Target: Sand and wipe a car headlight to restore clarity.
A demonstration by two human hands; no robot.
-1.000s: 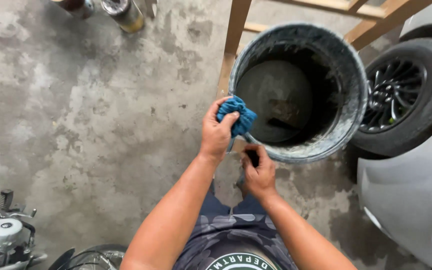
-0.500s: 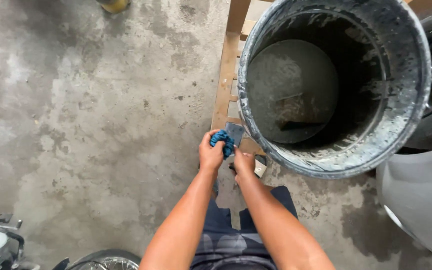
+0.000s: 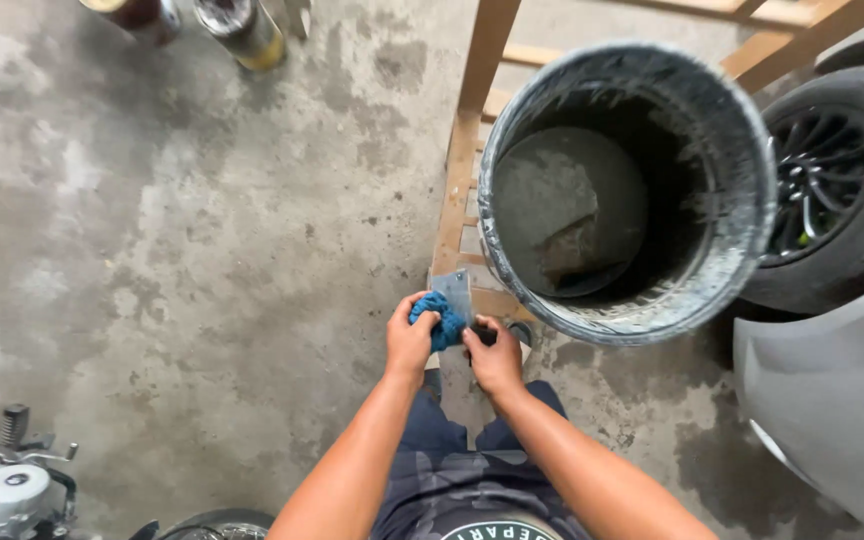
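With our left hand (image 3: 410, 340) bunching the crumpled blue cloth (image 3: 439, 320) against the flat grey metal scraper blade (image 3: 453, 291) our right hand (image 3: 495, 357) grips beside the big grimy bucket (image 3: 742, 150), we judge its edge could nick our fingers if the cloth slips.

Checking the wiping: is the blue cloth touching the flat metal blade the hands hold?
Touching. The head view shows the blue cloth, bunched in the left hand, pressed against the metal blade; no gap shows.

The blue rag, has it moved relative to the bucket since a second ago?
Yes. The blue rag was up against the bucket rim; now it sits lower, below and left of the rim, wiping a flat blade.
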